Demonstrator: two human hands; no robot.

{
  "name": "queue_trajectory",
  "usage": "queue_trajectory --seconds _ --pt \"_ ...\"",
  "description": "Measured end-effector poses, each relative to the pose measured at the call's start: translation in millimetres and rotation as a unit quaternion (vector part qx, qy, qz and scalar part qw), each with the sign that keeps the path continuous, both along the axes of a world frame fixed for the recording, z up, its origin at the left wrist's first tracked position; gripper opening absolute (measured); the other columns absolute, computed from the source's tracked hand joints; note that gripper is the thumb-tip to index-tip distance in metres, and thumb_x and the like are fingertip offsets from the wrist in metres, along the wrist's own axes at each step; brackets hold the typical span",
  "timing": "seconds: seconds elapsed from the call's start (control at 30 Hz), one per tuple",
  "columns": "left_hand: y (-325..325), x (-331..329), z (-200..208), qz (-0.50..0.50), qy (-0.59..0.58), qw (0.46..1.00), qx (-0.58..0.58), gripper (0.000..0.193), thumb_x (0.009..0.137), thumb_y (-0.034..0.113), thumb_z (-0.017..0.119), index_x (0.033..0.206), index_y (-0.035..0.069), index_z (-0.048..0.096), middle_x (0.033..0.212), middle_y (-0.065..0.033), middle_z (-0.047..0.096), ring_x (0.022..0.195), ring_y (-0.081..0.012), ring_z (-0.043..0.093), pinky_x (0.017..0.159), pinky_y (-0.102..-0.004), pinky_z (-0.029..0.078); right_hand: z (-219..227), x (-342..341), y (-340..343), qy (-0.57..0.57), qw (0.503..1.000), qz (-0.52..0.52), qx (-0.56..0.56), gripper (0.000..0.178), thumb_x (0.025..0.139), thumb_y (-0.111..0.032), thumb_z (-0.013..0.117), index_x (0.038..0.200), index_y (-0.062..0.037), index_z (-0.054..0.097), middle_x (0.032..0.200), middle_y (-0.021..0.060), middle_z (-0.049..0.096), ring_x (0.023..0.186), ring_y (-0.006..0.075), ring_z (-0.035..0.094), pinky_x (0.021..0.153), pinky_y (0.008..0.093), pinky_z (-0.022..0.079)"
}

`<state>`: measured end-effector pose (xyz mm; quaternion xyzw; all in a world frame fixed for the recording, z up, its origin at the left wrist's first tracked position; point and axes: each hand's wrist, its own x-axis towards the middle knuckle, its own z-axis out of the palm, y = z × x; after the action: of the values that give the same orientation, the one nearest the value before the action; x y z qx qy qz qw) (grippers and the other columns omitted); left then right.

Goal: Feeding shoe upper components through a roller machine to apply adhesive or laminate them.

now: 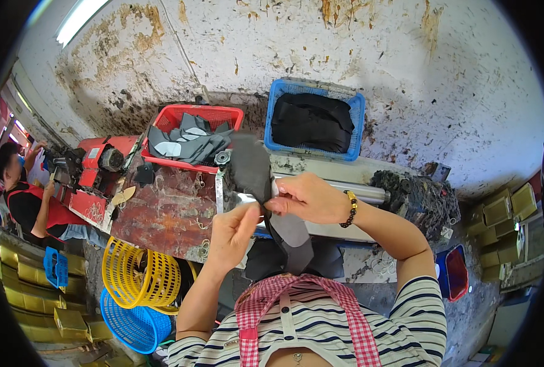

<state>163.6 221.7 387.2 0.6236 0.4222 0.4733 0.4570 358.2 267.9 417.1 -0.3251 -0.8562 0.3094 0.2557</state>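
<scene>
likely the dark grey cut piece (252,166), pinched between left hand (235,229) and right hand (307,197) just above the roller machine (321,189), could slip or crease because both grips crowd one edge.

Two crates sitting far on the worktop (168,214): left crate (194,117), right crate (315,98); two baskets (139,272) lying near-left, on the floor.
</scene>
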Motion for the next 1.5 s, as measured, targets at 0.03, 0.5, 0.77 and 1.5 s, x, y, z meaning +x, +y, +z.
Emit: queue_trajectory --seconds 0.03,0.5,0.77,1.5 --pt "-0.1 2.1 -0.3 0.001 0.001 1.0 -0.002 0.025 0.086 0.021 0.058 0.08 -0.003 0.06 0.062 -0.0035 0.056 0.058 -0.0057 0.047 0.053 -0.022 0.039 3.2 -3.1 -1.2 0.001 1.0 0.001 -0.002 0.025 0.085 -0.023 0.056 0.075 -0.0011 0.051 0.061 0.0104 0.059 0.057 0.0255 0.059 0.053 0.0333 0.044" --pt "24.7 3.9 -13.7 -0.255 -0.236 0.935 -0.065 0.033 0.086 0.031 0.056 0.087 -0.002 0.062 0.076 -0.0113 0.059 0.075 -0.0223 0.058 0.068 -0.0316 0.046 -1.7 1.8 8.6 0.131 0.914 0.164 -0.347 0.025 0.09 -0.023 0.051 0.082 0.0002 0.05 0.077 0.0055 0.058 0.073 0.0117 0.06 0.065 0.0249 0.049" --pt "17.6 1.4 -15.1 -0.23 -0.329 0.9 -0.17 0.045 0.083 0.029 0.06 0.107 -0.009 0.05 0.089 -0.0175 0.06 0.08 -0.0285 0.061 0.072 -0.0377 0.05 -3.0 6.9 13.0 0.238 0.856 0.231 -0.396 0.012 0.086 -0.011 0.056 0.09 -0.0003 0.057 0.079 0.0037 0.059 0.074 0.0111 0.059 0.067 0.0265 0.048" --pt "23.4 -7.2 -10.5 -0.106 -0.151 0.98 -0.078 0.027 0.081 0.025 0.066 0.092 0.003 0.054 0.085 0.0014 0.05 0.077 -0.0085 0.046 0.067 -0.0233 0.04 0.2 3.4 6.0 0.18 0.887 0.183 -0.383 0.018 0.088 -0.015 0.053 0.081 0.0005 0.057 0.071 0.0013 0.054 0.066 0.0086 0.054 0.062 0.0234 0.044"
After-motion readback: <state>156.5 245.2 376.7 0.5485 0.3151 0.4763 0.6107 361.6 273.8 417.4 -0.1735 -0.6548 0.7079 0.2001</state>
